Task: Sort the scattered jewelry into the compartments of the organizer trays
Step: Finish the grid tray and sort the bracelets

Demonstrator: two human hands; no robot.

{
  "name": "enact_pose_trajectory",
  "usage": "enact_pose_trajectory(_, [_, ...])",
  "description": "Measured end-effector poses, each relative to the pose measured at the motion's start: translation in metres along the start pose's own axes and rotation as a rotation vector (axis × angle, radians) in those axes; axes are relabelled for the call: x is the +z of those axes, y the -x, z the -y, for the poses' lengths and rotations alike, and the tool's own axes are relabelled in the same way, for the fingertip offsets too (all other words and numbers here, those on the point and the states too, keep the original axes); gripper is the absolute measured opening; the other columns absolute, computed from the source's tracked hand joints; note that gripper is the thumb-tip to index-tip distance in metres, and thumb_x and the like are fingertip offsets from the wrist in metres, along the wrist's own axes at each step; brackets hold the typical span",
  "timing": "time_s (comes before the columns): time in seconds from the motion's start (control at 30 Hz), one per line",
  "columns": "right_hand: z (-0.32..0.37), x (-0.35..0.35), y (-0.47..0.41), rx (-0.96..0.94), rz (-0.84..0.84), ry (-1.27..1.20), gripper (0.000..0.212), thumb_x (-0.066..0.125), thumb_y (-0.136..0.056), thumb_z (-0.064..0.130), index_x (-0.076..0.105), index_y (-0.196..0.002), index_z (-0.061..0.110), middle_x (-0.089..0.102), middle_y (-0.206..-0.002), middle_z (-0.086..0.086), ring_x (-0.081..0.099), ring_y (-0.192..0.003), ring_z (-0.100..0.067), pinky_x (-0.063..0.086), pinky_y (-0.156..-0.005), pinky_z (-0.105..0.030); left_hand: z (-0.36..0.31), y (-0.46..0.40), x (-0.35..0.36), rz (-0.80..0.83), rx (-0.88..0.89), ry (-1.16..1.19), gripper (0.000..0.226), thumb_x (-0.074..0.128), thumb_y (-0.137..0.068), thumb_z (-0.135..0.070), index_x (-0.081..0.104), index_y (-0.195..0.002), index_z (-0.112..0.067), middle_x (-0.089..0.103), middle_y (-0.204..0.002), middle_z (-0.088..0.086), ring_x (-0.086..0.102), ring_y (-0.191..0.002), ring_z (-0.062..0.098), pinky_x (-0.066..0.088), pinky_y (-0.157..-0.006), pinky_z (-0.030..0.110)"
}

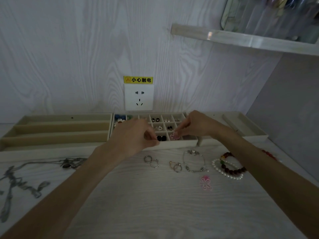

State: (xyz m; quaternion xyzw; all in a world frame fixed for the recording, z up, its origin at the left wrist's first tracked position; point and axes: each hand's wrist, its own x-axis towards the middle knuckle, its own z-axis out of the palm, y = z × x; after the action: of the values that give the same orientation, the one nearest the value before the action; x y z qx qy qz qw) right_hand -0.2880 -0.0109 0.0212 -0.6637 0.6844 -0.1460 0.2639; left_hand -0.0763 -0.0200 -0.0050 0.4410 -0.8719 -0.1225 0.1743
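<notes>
Head view: I see the long tray (57, 133) at the left, then the small-box tray (174, 144). My left hand (133, 137), fingers curled, covers part of it; what it holds I cannot tell. My right hand (195, 124) pinches a pink flower (174, 135) in a front box. Rings (151, 161) lie near.

Matt pale wood-grain table (155, 204), shiny metal rings (151, 161), glossy pearl bracelet (226, 173), beige cloth-lined tray (57, 131).

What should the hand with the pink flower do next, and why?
Probably let go. The right hand pinches a pink flower earring that is already down in a front compartment of the small-grid tray. Its twin, the other pink flower, lies on the table, likely next.
</notes>
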Motion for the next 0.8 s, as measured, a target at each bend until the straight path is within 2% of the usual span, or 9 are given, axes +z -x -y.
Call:
enact_pose_trajectory(0.17, [0.000,-0.002,-0.006,0.057,0.055,-0.019,0.021,0.073,-0.079,0.028,0.075,-0.092,0.011,0.046,-0.051,0.000,0.039,-0.044,-0.007,0.036,-0.046,-0.017,0.000,0.001,0.000,-0.007,-0.002,-0.006,0.015,0.068,-0.079,-0.048,0.073,-0.084,-0.035,0.063,-0.072,-0.021,0.055,-0.066,-0.007,0.036,-0.055,0.013])
enact_pose_trajectory(0.4, [-0.002,-0.002,-0.008,0.124,0.123,-0.053,0.020,0.070,-0.082,0.030,0.075,-0.090,0.012,0.053,-0.065,-0.008,0.040,-0.055,-0.016,0.035,-0.055,-0.026,0.000,0.000,0.000,-0.002,0.010,-0.015,0.015,0.067,-0.080,-0.048,0.073,-0.085,-0.035,0.062,-0.072,-0.021,0.055,-0.066,-0.006,0.037,-0.056,0.015])
enact_pose_trajectory(0.47, [-0.003,-0.001,-0.008,0.102,0.117,-0.031,0.021,0.069,-0.083,0.031,0.075,-0.089,0.011,0.055,-0.071,-0.012,0.044,-0.062,-0.021,0.039,-0.058,-0.027,0.000,0.000,0.001,-0.014,0.014,-0.017,0.015,0.067,-0.080,-0.048,0.073,-0.084,-0.036,0.060,-0.071,-0.022,0.053,-0.065,-0.007,0.035,-0.055,0.015])
enact_pose_trajectory(0.53, [-0.003,0.000,-0.007,0.057,0.099,0.009,0.014,0.068,-0.084,0.029,0.074,-0.081,0.017,0.058,-0.063,-0.005,0.050,-0.055,-0.012,0.042,-0.056,-0.020,0.001,0.001,0.002,-0.022,0.018,-0.018,0.014,0.067,-0.080,-0.048,0.073,-0.084,-0.036,0.058,-0.069,-0.023,0.050,-0.062,-0.009,0.032,-0.053,0.013])
enact_pose_trajectory(0.57, [-0.002,0.001,-0.006,0.031,0.079,0.034,0.010,0.068,-0.084,0.027,0.073,-0.080,0.019,0.059,-0.054,0.003,0.049,-0.047,-0.003,0.041,-0.052,-0.015,0.001,0.001,0.002,-0.023,0.020,-0.013,0.014,0.067,-0.080,-0.048,0.073,-0.084,-0.036,0.057,-0.068,-0.023,0.050,-0.062,-0.009,0.031,-0.052,0.013])
enact_pose_trajectory(0.63, [-0.001,0.004,-0.006,-0.008,0.008,0.087,0.007,0.072,-0.081,0.025,0.073,-0.078,0.019,0.056,-0.046,0.013,0.045,-0.035,0.004,0.035,-0.048,-0.014,0.002,0.001,0.003,-0.022,0.023,-0.002,0.014,0.067,-0.080,-0.048,0.073,-0.084,-0.035,0.057,-0.068,-0.023,0.049,-0.061,-0.009,0.031,-0.052,0.014])
enact_pose_trajectory(0.7, [0.001,0.004,-0.005,-0.040,-0.070,0.156,0.010,0.076,-0.076,0.028,0.076,-0.079,0.018,0.058,-0.051,0.011,0.044,-0.034,0.005,0.033,-0.047,-0.015,0.002,0.002,0.002,-0.023,0.023,-0.006,0.015,0.067,-0.080,-0.048,0.073,-0.085,-0.036,0.058,-0.070,-0.023,0.049,-0.061,-0.008,0.030,-0.052,0.014])
enact_pose_trajectory(0.8, [0.009,-0.010,0.008,-0.064,-0.124,0.176,0.017,0.078,-0.073,0.032,0.076,-0.080,0.017,0.054,-0.048,0.017,0.048,-0.044,0.003,0.032,-0.045,-0.008,-0.001,0.004,0.001,-0.025,0.034,-0.037,0.015,0.065,-0.082,-0.047,0.073,-0.088,-0.036,0.060,-0.076,-0.021,0.047,-0.061,-0.009,0.029,-0.052,0.013])
